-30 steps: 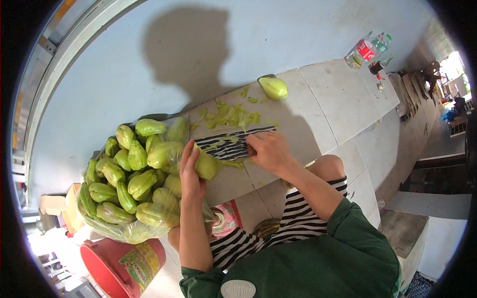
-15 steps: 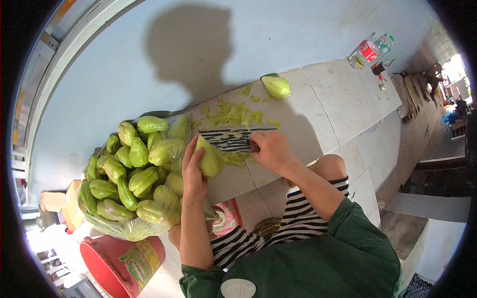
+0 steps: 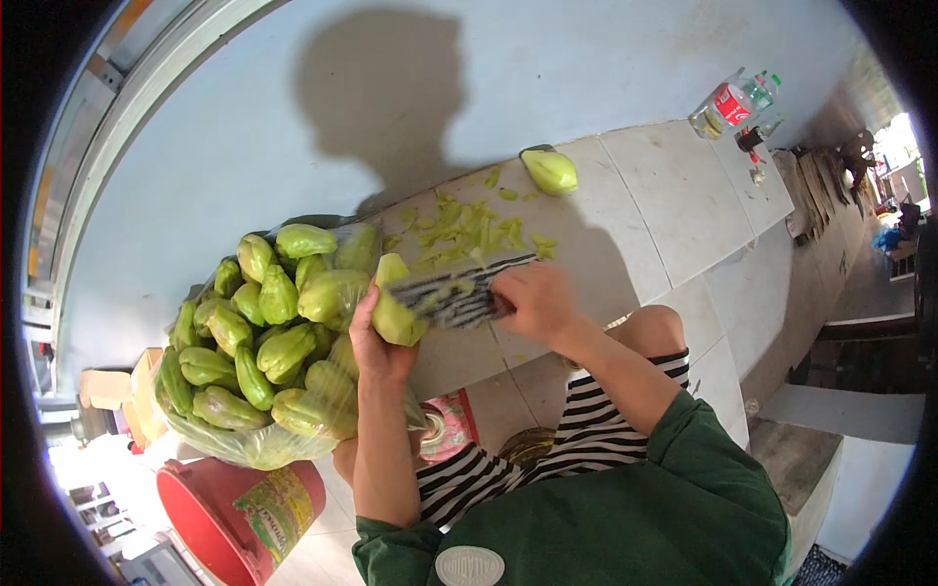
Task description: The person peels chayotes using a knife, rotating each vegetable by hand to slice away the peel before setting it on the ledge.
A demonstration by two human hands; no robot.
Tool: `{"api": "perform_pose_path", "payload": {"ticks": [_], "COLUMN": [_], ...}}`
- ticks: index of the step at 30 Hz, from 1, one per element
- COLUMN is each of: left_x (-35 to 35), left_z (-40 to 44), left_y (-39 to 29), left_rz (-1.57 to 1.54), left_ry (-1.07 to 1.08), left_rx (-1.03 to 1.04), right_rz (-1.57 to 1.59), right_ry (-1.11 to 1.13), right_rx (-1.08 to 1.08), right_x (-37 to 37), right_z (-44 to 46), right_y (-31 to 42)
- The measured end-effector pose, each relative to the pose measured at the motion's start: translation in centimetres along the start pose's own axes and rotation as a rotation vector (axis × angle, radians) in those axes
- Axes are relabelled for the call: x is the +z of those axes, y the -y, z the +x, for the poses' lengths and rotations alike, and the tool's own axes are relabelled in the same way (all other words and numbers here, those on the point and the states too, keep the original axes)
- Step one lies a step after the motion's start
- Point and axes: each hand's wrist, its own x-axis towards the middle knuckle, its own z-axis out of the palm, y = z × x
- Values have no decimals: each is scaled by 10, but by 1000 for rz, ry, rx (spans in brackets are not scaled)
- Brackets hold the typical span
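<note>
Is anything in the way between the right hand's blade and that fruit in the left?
Nothing visible; the blade in the right hand sits beside the fruit in the left hand. Loose peelings lie beyond.

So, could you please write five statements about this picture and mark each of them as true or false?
1. The left hand holds a pale green fruit. True.
2. The right hand is empty. False: it grips a broad blade.
3. Peel scraps lie on the tiled surface. True.
4. The bucket is blue. False: the bucket is red.
5. A red-labelled bottle is near the wall. True.
</note>
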Motion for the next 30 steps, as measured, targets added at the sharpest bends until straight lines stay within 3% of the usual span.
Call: {"api": "perform_pose_path", "payload": {"ticks": [2,8,19,30], "left_x": [2,-10,-1,1], "left_z": [0,1,-2,-7], "left_y": [0,-1,2,-6], "left_rz": [-40,55,43,3], "left_ry": [-60,107,-7,35], "left_rx": [22,-36,16,63], "right_rz": [17,-37,-12,-18], "right_ry": [-87,-110,-96,-30], "right_rx": [-261,-351,-292,-181], "right_x": [4,12,12,12], "right_z": [-1,-4,-4,-4], "right_y": [4,13,15,5]}}
